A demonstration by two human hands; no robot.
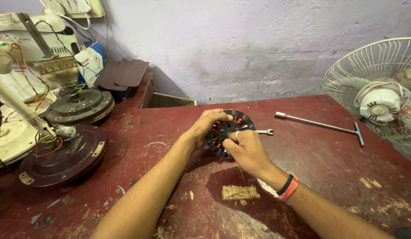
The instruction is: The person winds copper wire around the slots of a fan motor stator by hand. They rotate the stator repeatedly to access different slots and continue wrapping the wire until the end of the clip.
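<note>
A round black fan stator (pixel 226 129) with copper wire wound in some slots is held upright just above the worn red table (pixel 320 155). My left hand (pixel 206 126) grips its upper left rim. At its lower right side my right hand (pixel 246 148), with a ring and a red and black wristband, pinches it, and a thin copper wire (pixel 240 170) trails down from there. A small spanner (pixel 265 131) lies just behind the stator.
A long T-handle socket wrench (pixel 322 125) lies at the back right. A table fan with a white wire guard (pixel 378 88) stands at the right edge. Brown ceiling fan motor housings (pixel 64 155) with loose wires fill the left side.
</note>
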